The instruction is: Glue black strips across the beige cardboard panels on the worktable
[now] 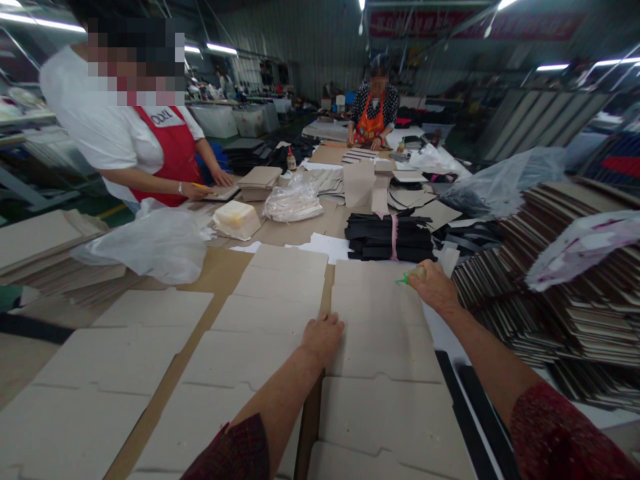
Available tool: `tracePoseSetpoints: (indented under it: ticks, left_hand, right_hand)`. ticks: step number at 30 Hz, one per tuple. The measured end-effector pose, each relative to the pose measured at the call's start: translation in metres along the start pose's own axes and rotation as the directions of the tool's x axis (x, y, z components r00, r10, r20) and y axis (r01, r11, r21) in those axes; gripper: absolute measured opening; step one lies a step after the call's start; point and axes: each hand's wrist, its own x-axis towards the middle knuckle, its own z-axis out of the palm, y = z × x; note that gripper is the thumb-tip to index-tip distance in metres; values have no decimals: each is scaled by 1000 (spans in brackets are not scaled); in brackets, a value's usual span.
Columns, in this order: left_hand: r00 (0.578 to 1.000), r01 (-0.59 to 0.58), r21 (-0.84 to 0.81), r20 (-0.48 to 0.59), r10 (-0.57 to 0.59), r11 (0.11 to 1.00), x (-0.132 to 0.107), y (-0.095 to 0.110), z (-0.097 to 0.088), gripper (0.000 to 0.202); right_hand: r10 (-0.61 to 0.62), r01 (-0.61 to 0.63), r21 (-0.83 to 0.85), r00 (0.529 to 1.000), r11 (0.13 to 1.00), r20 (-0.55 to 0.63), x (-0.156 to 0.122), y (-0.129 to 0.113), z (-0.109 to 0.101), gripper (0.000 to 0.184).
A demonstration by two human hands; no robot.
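My right hand (436,287) is closed around a small glue bottle (416,272) with a green nozzle. The nozzle tip points left, over the far part of the right-hand row of grey-beige cardboard pieces (380,347). My left hand (324,335) rests palm down, fingers lying on the edge between that row and the middle row of cardboard (245,313); nothing shows in it. Within each row the pieces overlap like steps. A third row of cardboard (110,360) lies at the left.
Black strips tied with a pink band (394,237) lie beyond the right row. Stacked boards (565,287) rise at the right. Plastic bags (155,243) and a yellowish block (236,220) sit farther off. Two co-workers in aprons (170,150) work at the table's left and far end.
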Motion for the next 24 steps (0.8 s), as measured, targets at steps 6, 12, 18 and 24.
tracePoseSetpoints:
  ticks: [6, 12, 18, 24]
  left_hand:
    - [1000, 5, -6, -14, -5, 1000, 0, 0, 0, 33]
    - [1000, 2, -13, -10, -3, 1000, 0, -1, -1, 32]
    - [1000, -7, -12, -1, 7, 1000, 0, -1, -2, 33]
    - [1000, -4, -25, -5, 4, 1000, 1, -3, 0, 33]
  right_hand:
    - [-40, 43, -78, 998, 996, 40, 9, -1, -7, 31]
    - [-54, 58, -51, 995, 997, 79, 13, 2, -13, 32]
    - [-22, 21, 22, 999, 1000, 25, 8, -3, -5, 32]
    - [61, -42, 169, 992, 985, -109, 4, -9, 2, 33]
